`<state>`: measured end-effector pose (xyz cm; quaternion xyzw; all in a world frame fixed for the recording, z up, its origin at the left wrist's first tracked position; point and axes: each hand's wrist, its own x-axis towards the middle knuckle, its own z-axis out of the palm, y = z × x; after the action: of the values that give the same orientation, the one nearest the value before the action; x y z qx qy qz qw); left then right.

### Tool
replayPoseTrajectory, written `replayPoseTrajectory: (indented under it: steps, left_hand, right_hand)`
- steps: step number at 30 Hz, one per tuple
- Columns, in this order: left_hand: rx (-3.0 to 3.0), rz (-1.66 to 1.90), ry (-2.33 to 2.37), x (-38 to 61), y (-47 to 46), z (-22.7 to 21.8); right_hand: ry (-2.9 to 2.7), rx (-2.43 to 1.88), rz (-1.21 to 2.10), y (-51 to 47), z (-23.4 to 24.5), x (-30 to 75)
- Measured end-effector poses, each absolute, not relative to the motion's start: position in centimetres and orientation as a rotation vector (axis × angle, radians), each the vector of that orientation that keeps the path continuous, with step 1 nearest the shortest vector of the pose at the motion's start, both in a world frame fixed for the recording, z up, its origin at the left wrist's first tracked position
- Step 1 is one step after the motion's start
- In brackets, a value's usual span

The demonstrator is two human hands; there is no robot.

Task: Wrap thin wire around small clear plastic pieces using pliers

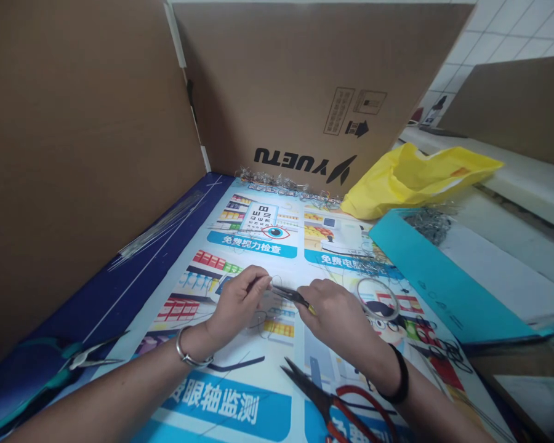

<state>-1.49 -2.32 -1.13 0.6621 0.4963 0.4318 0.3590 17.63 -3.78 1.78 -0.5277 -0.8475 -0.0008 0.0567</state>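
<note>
Currently left hand pinches thin wire mid-frame, thumb and finger closed; right hand is wrapped round pliers just beside it. Scissors bottom, right of centre; coil above right.

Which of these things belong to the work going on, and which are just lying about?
Part of the work, it seems:
Dark pliers, gripped by the right hand
What looks like thin wire, pinched by the left hand

Just lying about, apparently:
Red-handled scissors
Teal-handled pliers
Yellow bag
</note>
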Motion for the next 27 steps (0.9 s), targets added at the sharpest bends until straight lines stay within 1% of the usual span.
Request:
replayPoseTrajectory:
  steps: [5, 12, 27]
  left_hand:
    - [1.716, 1.116, 1.279, -1.53, -2.29, -1.29]
    - [1.737, 1.124, 1.303, -1.50, -2.27, -1.38]
    - [1.777, 1.136, 1.316, -1.52, -2.50, -1.49]
  right_hand:
    - [-2.575, -1.591, 0.004, -3.78, 1.40, 17.70]
    - [-2.583, -1.635, 0.143, -3.76, 1.65, 17.58]
    - [-2.580, -1.594, 0.060, -3.68, 1.20, 17.62]
